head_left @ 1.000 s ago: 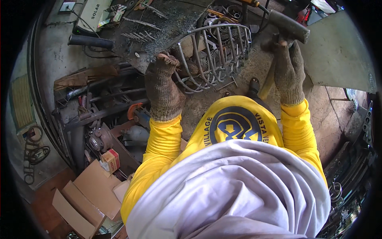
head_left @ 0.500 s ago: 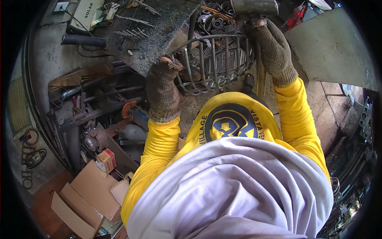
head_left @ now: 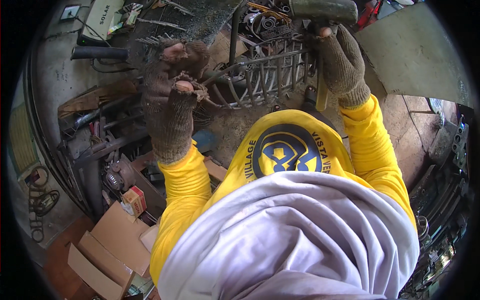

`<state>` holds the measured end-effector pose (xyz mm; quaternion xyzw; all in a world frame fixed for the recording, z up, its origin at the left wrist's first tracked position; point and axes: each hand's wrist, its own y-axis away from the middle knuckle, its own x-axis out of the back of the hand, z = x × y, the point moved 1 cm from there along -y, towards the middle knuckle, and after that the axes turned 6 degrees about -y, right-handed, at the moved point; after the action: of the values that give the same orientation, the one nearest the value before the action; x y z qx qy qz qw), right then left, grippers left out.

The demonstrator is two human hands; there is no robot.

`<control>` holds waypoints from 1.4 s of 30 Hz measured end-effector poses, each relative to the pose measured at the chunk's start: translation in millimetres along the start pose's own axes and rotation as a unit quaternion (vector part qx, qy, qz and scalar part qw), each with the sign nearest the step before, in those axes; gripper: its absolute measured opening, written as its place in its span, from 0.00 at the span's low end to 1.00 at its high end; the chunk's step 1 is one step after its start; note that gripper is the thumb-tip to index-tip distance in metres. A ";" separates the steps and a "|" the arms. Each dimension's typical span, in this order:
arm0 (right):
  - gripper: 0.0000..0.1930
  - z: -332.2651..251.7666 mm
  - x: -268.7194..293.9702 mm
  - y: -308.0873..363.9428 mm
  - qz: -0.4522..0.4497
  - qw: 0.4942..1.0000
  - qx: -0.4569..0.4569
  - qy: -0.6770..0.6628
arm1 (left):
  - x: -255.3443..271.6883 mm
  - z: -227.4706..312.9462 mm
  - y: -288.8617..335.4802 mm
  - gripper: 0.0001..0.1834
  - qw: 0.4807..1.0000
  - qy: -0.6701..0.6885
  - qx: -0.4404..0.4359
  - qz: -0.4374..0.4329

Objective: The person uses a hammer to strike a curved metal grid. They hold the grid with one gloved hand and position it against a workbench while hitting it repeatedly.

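My left hand (head_left: 175, 95), in a brown knit glove with bare fingertips, is curled at the left end of a curved metal rack (head_left: 262, 77). The rack is made of bent rods with several crossbars; where it enters the hand is partly hidden by the glove. My right hand (head_left: 342, 65), gloved alike, is closed around the handle of a hammer, just below its thick cylindrical head (head_left: 324, 12). The pale handle (head_left: 322, 97) hangs down beside the palm. The rack's right end lies right next to this hand.
A dark gritty worktop (head_left: 212, 20) with thin rods is at the far left. Scrap parts (head_left: 270, 22) lie beyond the rack. A grey metal sheet (head_left: 415, 55) leans at the right. Cardboard boxes (head_left: 112, 235) and metal bars (head_left: 107, 147) fill the left side.
My left hand has moved left and turned, its fingers now spread farther from the thumb. The rack has swung and tilted, its left end shifting left. My right hand has barely moved.
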<state>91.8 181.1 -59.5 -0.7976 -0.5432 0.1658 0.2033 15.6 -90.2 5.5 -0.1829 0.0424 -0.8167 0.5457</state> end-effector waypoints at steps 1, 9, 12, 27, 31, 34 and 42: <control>0.15 0.2 3.6 -0.2 -0.060 0.970 0.123 0.201 | 3.7 0.7 -2.2 0.39 0.997 -0.073 -0.011 -0.022; 0.13 12.2 9.9 -17.7 0.100 0.945 -0.166 -0.265 | -42.4 -31.1 37.2 0.23 0.991 0.048 0.094 -0.082; 0.16 14.0 12.1 -24.4 0.064 0.958 -0.214 -0.182 | -57.0 -37.0 50.3 0.20 0.980 0.152 0.126 -0.038; 0.14 -60.9 -38.1 -6.0 -0.030 0.917 -0.326 -0.226 | -62.4 -52.2 20.7 0.20 0.983 0.105 -0.014 0.147; 0.16 -56.9 -54.7 -7.4 -0.056 0.941 -0.248 -0.223 | -69.5 -51.0 12.6 0.20 0.982 0.116 -0.038 0.144; 0.14 -61.5 -55.4 -16.2 -0.104 0.917 -0.318 -0.218 | -70.8 -51.9 10.3 0.20 0.981 0.116 -0.050 0.149; 0.13 -73.3 -42.7 -18.1 0.044 0.877 -0.290 -0.380 | -68.7 -55.2 5.6 0.21 0.978 0.098 -0.076 0.167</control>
<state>97.8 136.6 14.7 -0.7194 -0.5669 0.3001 -0.2663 24.6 -37.3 -64.6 -0.1327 0.1874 -0.7221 0.6525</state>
